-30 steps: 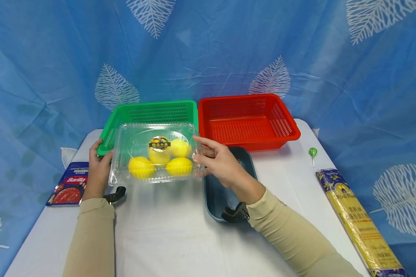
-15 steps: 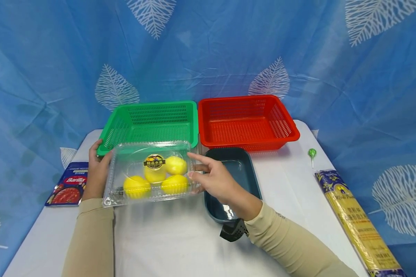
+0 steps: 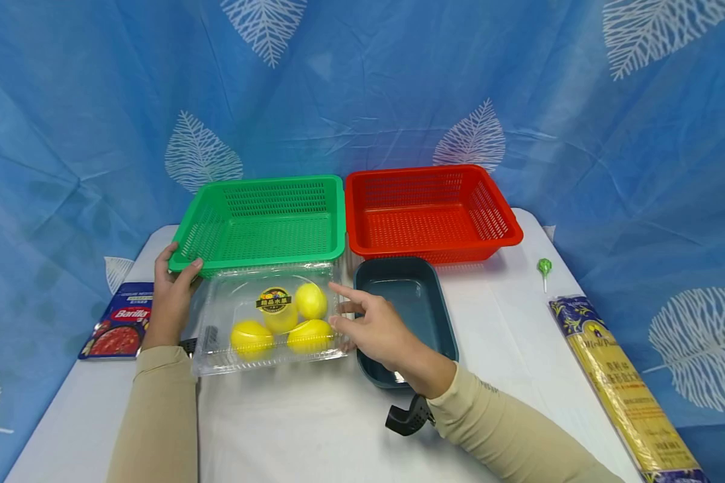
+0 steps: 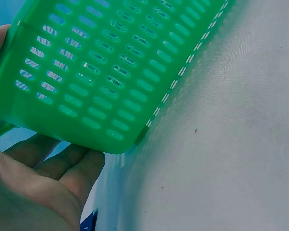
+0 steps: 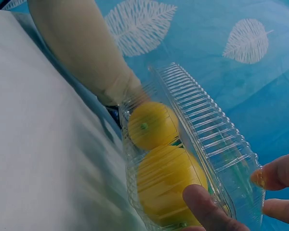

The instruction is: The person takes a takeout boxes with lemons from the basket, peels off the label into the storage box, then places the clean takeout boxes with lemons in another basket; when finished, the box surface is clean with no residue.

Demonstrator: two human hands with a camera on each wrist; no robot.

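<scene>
Lemons (image 3: 310, 335) sit inside a clear box (image 3: 229, 305) gripped at three o'clock by the right hand (image 3: 379, 330), while the left hand (image 3: 170, 305) grips the green basket (image 3: 278, 233) at eight o'clock.

The worktop (image 3: 278, 429) is spread with a white cloth (image 4: 231, 120), its far corners rounded; close up, the weave shows a few tiny dark specks. Along the far edge stand a green basket (image 3: 278, 198) on the left and a red basket (image 3: 435, 256) on the right, side by side with their rims about meeting. Just in front of the red basket sits a dark blue tray (image 3: 417, 298), its long sides running front to back. A blue Barilla pouch (image 3: 117, 329) lies by the left edge, picture side up. Near the right edge lies a green lollipop (image 3: 544, 265), stick toward the front, and nearer the front a long yellow pasta pack (image 3: 625, 389) lies slanted along that edge.
</scene>
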